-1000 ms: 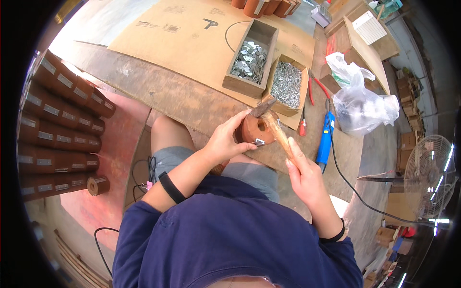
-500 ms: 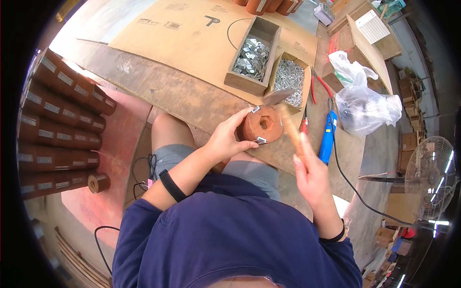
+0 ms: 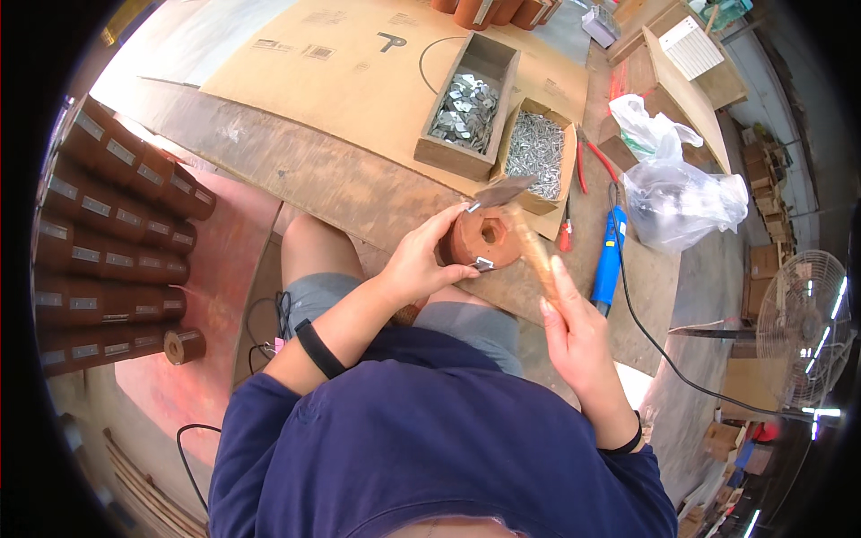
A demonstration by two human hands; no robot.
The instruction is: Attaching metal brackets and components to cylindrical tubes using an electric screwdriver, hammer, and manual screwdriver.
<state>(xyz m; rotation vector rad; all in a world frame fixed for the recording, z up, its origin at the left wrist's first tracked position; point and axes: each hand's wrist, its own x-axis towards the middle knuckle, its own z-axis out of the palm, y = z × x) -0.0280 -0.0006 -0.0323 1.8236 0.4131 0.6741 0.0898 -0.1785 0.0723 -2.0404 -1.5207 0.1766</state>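
Note:
My left hand [image 3: 421,255] grips a reddish-brown cylinder [image 3: 508,244] from its left side, thumb below and fingers above. The cylinder's end face has a hexagonal hole. Small metal clips [image 3: 484,264] sit at its rim, one beside my thumb and one by my fingertips. Wrapped round the wooden handle of a hammer [image 3: 535,260], my right hand [image 3: 577,332] is on the right. The hammer's dark metal head lies over the cylinder's upper edge, close to the clip by my left fingertips; whether it touches cannot be made out.
Beyond the cylinder stand a wooden box of flat metal pieces [image 3: 430,148] and a carton of small metal fasteners [image 3: 567,184]. Red-handled pliers [image 3: 583,166], a blue corded tool [image 3: 610,260] and a plastic bag [image 3: 682,206] lie right. Stacked brown cylinders [image 3: 117,224] fill the left.
The hammer's head has shifted left and slightly down, over the cylinder's upper rim near the clip. My left hand keeps its hold on the cylinder.

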